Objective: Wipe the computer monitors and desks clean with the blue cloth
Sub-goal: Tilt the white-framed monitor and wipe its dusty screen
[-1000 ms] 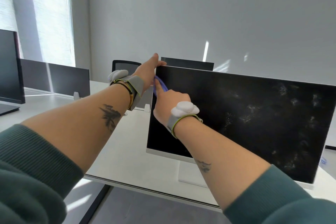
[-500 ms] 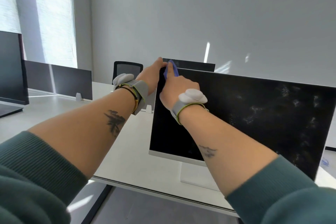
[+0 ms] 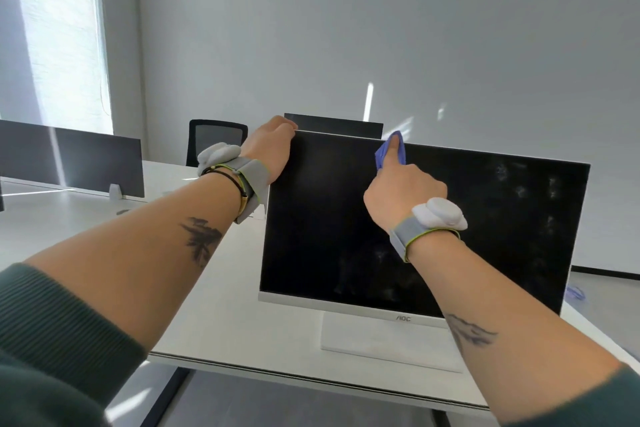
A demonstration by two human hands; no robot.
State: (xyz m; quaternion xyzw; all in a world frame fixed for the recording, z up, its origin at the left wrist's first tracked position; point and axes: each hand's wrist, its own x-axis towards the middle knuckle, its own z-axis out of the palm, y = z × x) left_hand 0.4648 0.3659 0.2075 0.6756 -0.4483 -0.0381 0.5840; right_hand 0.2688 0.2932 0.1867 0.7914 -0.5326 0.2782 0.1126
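- The left hand [image 3: 268,149] curls its fingers over the top left corner of the AOC monitor [image 3: 346,218], probably to brace it against the wiping push.
- The right hand [image 3: 403,189] grips the blue cloth [image 3: 391,149], bunched round an outstretched finger that presses it onto the screen's top edge.
- Pale smudges [image 3: 519,191] cover the screen's right half, so that area likely comes next, then the white desk [image 3: 214,305].
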